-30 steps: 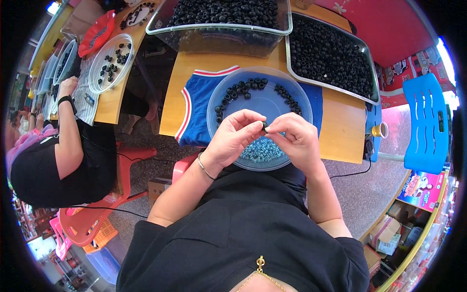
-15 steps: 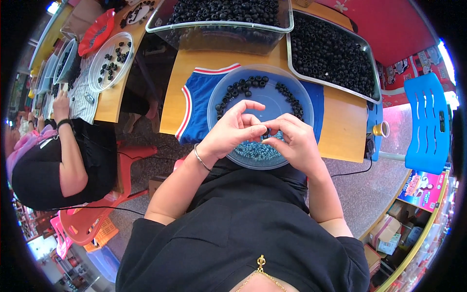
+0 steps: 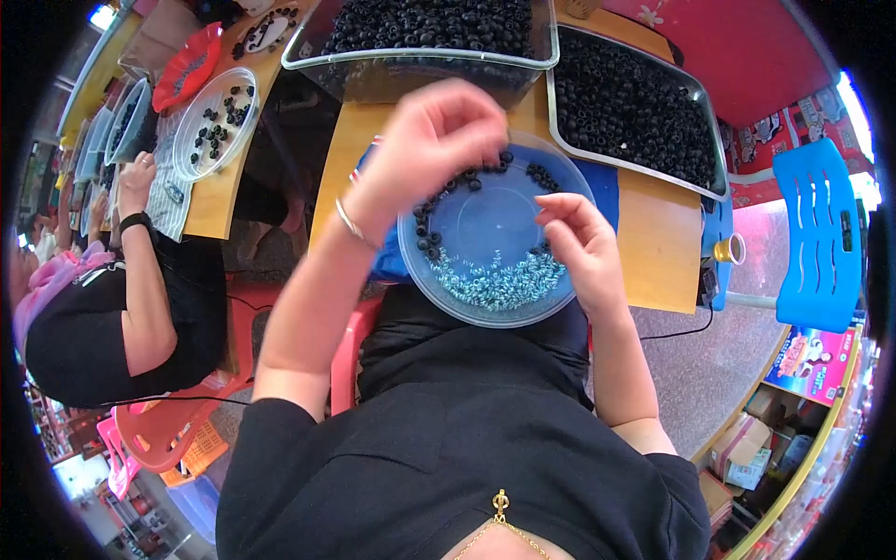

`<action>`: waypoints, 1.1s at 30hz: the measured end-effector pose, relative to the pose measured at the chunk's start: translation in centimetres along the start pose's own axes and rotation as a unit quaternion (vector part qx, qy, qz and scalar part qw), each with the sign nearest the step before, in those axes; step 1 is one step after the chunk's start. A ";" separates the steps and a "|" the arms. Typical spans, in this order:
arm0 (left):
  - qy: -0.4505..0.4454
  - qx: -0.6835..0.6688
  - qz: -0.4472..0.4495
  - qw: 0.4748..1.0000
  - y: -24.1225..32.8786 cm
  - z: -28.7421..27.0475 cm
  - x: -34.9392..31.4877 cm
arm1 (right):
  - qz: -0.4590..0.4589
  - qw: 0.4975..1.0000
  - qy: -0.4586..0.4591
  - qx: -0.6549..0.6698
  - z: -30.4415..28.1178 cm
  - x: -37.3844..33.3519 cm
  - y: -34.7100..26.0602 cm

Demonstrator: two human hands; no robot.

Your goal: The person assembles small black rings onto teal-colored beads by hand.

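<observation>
My left hand (image 3: 446, 140) is up in front of the clear bin, over the far rim of a round translucent tray (image 3: 415, 210). Motion smears its fingers, so whether it holds something cannot be made out. Over the tray's right side is my right hand (image 3: 586, 250), open, its thumb and forefinger apart and nothing visible between them. Small round black hollow pieces (image 3: 426, 238) lie along the tray's left and far sides, some on the right. A heap of tiny pale-blue coil-like pieces (image 3: 495, 283) covers the near part. The tray rests partly over my lap, at the table's edge.
A clear bin (image 3: 420, 63) full of black pieces stands at the back, and a metal tray (image 3: 557, 117) of more sits right of it. At left, a co-worker's hand (image 3: 136, 177) is near a round dish (image 3: 185, 154). A blue chair (image 3: 818, 233) stands at right.
My hands were together over the round tray at a small black piece. Now the left has swung up and away toward the bin; the right stays over the tray, its fingers parted.
</observation>
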State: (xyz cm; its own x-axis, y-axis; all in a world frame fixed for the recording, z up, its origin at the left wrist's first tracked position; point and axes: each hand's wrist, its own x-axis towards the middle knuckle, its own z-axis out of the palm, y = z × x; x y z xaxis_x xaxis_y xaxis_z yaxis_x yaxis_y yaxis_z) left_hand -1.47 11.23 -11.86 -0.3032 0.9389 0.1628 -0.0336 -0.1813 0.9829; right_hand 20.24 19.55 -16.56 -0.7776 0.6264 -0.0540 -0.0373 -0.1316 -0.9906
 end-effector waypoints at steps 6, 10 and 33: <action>0.150 0.251 0.114 0.950 5.2 -3.5 5.9 | 0.088 0.958 0.054 0.266 -0.7 0.4 0.5; 0.071 0.443 0.249 0.859 3.0 -0.5 2.6 | 0.065 0.945 0.016 0.319 -1.3 0.7 0.8; -0.049 0.408 0.065 0.909 -6.1 1.9 -3.5 | 0.059 0.996 -0.065 0.009 -1.4 0.0 -0.5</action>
State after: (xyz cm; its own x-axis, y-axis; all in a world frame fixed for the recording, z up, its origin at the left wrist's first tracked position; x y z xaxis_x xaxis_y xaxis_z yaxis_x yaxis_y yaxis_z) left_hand 1.62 9.63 -18.25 -0.1660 0.9537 0.2506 0.7268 -0.0535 0.6848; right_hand 21.09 20.70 -16.26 -0.8520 0.5010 -0.1522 0.0493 -0.2127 -0.9759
